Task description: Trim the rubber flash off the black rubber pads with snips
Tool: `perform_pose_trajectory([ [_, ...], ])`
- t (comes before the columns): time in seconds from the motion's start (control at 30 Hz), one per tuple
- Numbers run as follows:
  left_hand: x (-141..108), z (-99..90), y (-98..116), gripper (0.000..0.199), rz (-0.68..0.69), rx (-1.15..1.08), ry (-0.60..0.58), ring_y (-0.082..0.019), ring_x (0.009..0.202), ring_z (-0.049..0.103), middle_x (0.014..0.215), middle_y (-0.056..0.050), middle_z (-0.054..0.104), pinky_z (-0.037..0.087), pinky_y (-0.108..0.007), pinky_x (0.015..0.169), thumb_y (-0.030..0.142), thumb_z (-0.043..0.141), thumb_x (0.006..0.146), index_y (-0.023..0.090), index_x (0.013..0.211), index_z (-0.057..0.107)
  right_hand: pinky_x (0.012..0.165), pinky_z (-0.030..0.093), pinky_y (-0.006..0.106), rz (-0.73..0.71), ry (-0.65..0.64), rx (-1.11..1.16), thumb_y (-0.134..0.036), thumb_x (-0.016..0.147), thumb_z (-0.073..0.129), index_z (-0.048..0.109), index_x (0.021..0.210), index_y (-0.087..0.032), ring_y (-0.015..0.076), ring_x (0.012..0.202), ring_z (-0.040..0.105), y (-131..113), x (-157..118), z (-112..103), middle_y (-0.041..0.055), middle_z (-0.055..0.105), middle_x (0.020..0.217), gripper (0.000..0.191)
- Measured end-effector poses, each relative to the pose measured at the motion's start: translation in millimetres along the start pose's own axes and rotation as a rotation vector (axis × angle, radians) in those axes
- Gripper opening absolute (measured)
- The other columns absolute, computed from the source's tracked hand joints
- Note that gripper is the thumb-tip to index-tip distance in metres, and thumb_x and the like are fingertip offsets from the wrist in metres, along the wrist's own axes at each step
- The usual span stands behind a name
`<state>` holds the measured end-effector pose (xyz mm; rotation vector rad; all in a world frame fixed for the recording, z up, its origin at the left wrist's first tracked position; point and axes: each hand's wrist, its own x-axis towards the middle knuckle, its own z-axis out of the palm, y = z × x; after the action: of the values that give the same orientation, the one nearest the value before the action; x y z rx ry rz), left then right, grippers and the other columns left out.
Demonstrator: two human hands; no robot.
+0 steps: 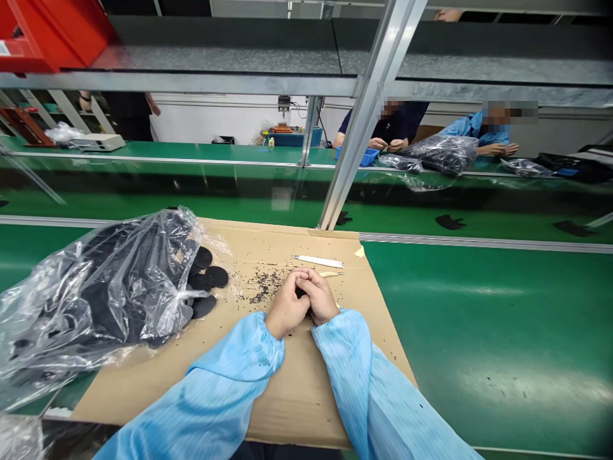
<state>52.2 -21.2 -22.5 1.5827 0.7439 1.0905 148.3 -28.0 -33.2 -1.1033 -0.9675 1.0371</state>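
Note:
My left hand [286,305] and my right hand [320,298] meet over the cardboard sheet [297,383], fingers curled together around a small black piece [300,292], mostly hidden between them. Small dark bits [262,284] are scattered on the cardboard to the left of my hands. Just beyond my fingers lie a white-handled cutter [318,261] and a thin, pale yellowish tool [331,274]. Several black discs [216,276] lie left of the bits, at the mouth of a clear plastic bag [105,287] full of black pieces.
A metal post [354,128] rises behind the cardboard. Past it, a green belt [239,195] carries a few black pieces [450,222]. Across it, people work near a blue tray [364,156] and plastic bags [440,153]. A red bin [71,32] sits at upper left.

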Motion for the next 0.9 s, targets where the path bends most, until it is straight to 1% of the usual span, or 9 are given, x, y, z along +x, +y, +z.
perform_pose_trajectory([
  [0.27,0.1,-0.2,-0.1,0.039,0.011,0.019,0.005,-0.018,0.108,0.054,0.113,-0.007,0.059,0.040,-0.034,0.100,-0.001,0.048,0.066,0.017,0.101,0.055,0.080,0.046,0.034,0.003,0.003,-0.007,-0.028,0.067,0.062,0.066,0.084,-0.020,0.0205,0.082,0.058,0.0,0.4,-1.0,0.0017,0.065,0.081,0.019],
  [0.4,-1.7,0.1,-0.5,0.037,-0.008,0.036,0.020,-0.018,0.104,0.057,0.109,-0.007,0.061,0.043,-0.034,0.096,0.001,0.050,0.068,0.017,0.100,0.056,0.082,0.047,0.035,0.001,0.016,-0.008,-0.028,0.068,0.063,0.066,0.087,-0.021,0.0207,0.084,0.059,-3.1,-5.3,2.4,0.0022,0.065,0.084,0.021],
  [0.47,-2.5,0.0,-1.0,0.030,-0.053,0.032,0.048,-0.018,0.098,0.059,0.103,-0.007,0.064,0.045,-0.034,0.091,0.005,0.054,0.072,0.017,0.099,0.057,0.083,0.047,0.036,-0.038,0.073,0.006,-0.028,0.068,0.065,0.065,0.089,-0.021,0.0204,0.087,0.059,-10.2,-5.1,3.0,0.0028,0.066,0.089,0.022],
  [0.53,-2.0,-0.6,-2.7,0.023,-0.135,0.009,0.101,-0.018,0.089,0.061,0.096,-0.006,0.065,0.047,-0.033,0.085,0.013,0.057,0.075,0.017,0.098,0.057,0.084,0.048,0.036,-0.120,0.177,0.009,-0.028,0.069,0.066,0.064,0.091,-0.021,0.0203,0.089,0.060,-20.7,2.9,-2.0,0.0037,0.066,0.093,0.023],
  [0.63,1.1,-1.9,-6.8,0.022,-0.239,-0.022,0.202,-0.017,0.082,0.061,0.089,-0.006,0.065,0.048,-0.032,0.079,0.019,0.060,0.076,0.016,0.098,0.057,0.081,0.049,0.038,-0.251,0.333,-0.141,-0.030,0.069,0.063,0.063,0.091,-0.019,0.0210,0.087,0.061,-37.3,33.3,-27.0,0.0059,0.067,0.093,0.024],
  [0.7,2.9,-2.3,-9.0,0.021,-0.255,0.003,0.235,-0.017,0.080,0.061,0.087,-0.005,0.065,0.048,-0.031,0.077,0.020,0.061,0.076,0.016,0.096,0.058,0.080,0.050,0.038,-0.281,0.399,-0.424,-0.031,0.070,0.059,0.064,0.092,-0.018,0.0214,0.084,0.062,-45.4,60.8,-55.2,0.0075,0.068,0.092,0.026],
  [0.77,2.6,-1.9,-8.9,0.018,-0.231,0.054,0.226,-0.018,0.080,0.061,0.086,-0.004,0.065,0.047,-0.031,0.077,0.020,0.060,0.076,0.017,0.093,0.059,0.080,0.050,0.037,-0.248,0.429,-0.840,-0.029,0.071,0.053,0.066,0.093,-0.018,0.0209,0.081,0.062,-50.7,87.6,-87.2,0.0075,0.068,0.091,0.028],
  [0.83,0.2,-0.6,-6.3,0.016,-0.194,0.110,0.184,-0.018,0.080,0.061,0.084,-0.003,0.066,0.047,-0.031,0.076,0.020,0.059,0.076,0.019,0.092,0.060,0.082,0.048,0.041,-0.221,0.437,-0.951,-0.025,0.065,0.053,0.068,0.088,-0.017,0.0236,0.080,0.061,-54.4,110.8,-116.7,0.0102,0.068,0.089,0.028],
  [0.9,-2.9,1.2,-3.0,0.016,-0.168,0.151,0.142,-0.018,0.080,0.061,0.084,-0.002,0.067,0.048,-0.032,0.076,0.020,0.058,0.076,0.020,0.092,0.061,0.087,0.044,0.046,-0.227,0.425,-1.002,-0.024,0.061,0.054,0.068,0.081,-0.016,0.0277,0.087,0.059,-56.7,131.5,-140.5,0.0140,0.066,0.091,0.025],
])
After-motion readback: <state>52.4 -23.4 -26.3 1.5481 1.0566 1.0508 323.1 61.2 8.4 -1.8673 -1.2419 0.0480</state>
